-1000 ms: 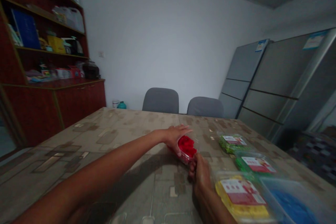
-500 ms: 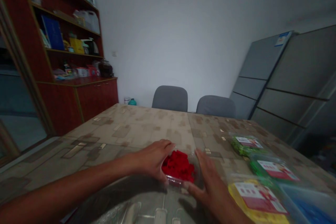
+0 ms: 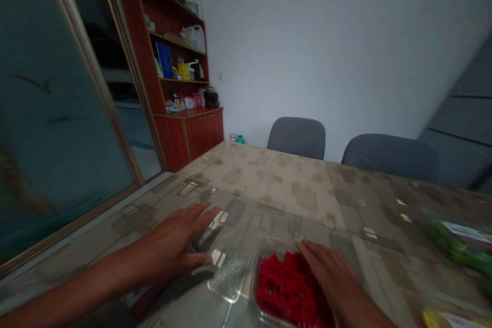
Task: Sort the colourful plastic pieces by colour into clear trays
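Note:
A clear plastic container (image 3: 255,292) filled with small red pieces (image 3: 286,284) stands on the table at the lower middle. My right hand (image 3: 334,277) lies along its right side, fingers stretched out over the rim. Left of the container, my left hand (image 3: 190,238) hovers over the table with its fingers spread and nothing in it. Beneath my left wrist, a dark red flat object (image 3: 154,297) is partly hidden by the arm; its kind is unclear.
On the right of the patterned table (image 3: 269,174) are a labelled pack with green contents (image 3: 457,241) and one with yellow contents (image 3: 442,318), cut by the frame. Two grey chairs (image 3: 295,136) stand at the far edge. A red cabinet (image 3: 203,133) and sliding door (image 3: 77,138) are left.
The view has turned left. My left hand has let go of the container's left side and moved left, away from it. My right hand stays at the container, which now appears nearer.

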### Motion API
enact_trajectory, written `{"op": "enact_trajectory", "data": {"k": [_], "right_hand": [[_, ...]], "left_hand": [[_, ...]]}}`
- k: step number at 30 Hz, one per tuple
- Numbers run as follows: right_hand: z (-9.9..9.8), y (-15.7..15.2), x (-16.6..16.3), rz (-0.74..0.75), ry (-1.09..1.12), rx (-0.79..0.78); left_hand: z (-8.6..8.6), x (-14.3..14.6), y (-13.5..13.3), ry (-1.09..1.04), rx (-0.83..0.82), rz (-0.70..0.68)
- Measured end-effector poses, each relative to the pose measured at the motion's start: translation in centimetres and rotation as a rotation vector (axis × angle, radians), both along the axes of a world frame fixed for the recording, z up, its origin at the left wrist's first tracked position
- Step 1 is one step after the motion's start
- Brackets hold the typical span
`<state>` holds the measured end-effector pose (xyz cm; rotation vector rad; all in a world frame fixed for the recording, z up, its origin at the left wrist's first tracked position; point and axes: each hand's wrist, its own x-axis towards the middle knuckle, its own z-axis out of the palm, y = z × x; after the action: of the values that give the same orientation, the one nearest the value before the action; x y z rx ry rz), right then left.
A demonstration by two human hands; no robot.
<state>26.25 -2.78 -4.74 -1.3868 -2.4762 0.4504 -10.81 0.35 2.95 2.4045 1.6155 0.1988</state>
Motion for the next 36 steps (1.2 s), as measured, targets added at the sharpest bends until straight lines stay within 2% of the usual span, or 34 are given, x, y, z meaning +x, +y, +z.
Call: {"op": "enact_trajectory", "data": {"k": [3, 6, 9, 11, 13, 15, 18, 20, 24, 28, 32, 36], "right_hand": [[-2.9, 1.0, -0.1, 0.009, 0.021, 0.083], [-4.4, 1.3, -0.9, 0.061, 0.04, 0.19], [-3.9, 1.0, -1.3, 0.047, 0.06, 0.283], [-2.5, 0.6, -1.3, 0.043, 0.072, 0.284], [-0.2, 0.1, -1.1, 0.045, 0.111, 0.239], [2.3, -0.5, -0.9, -0.024, 0.19, 0.171], [5.4, -1.1, -0.6, -0.225, 0.359, 0.08], [6.4, -1.2, -0.4, -0.357, 0.468, 0.013], [6.1, -0.6, 0.4, -0.484, 0.583, -0.084], [4.4, -0.2, 1.0, -0.529, 0.617, -0.175], [3.8, -0.4, 0.4, -0.493, 0.693, -0.312], [3.8, -0.4, -0.4, -0.464, 0.67, -0.256]], "left_hand": [[-2.3, -3.6, -2.9, 0.083, 0.005, 0.207], [-3.3, -4.5, -5.6, 0.121, -0.13, 0.284], [-3.0, -4.1, -6.6, 0.124, -0.202, 0.3], [-2.6, -3.9, -6.3, 0.095, -0.173, 0.277], [-2.0, -3.7, -5.7, 0.037, -0.111, 0.228], [-1.1, -3.4, -5.2, -0.047, -0.04, 0.151], [0.8, -1.9, -4.5, -0.184, 0.015, -0.021], [2.1, 0.0, -4.0, -0.242, -0.022, -0.166], [3.3, 5.1, -2.5, -0.261, -0.191, -0.425], [2.4, 9.1, -1.3, -0.246, -0.239, -0.564], [1.6, 10.4, -1.2, -0.282, -0.212, -0.63], [1.7, 10.6, -1.7, -0.2, -0.241, -0.656]]}}
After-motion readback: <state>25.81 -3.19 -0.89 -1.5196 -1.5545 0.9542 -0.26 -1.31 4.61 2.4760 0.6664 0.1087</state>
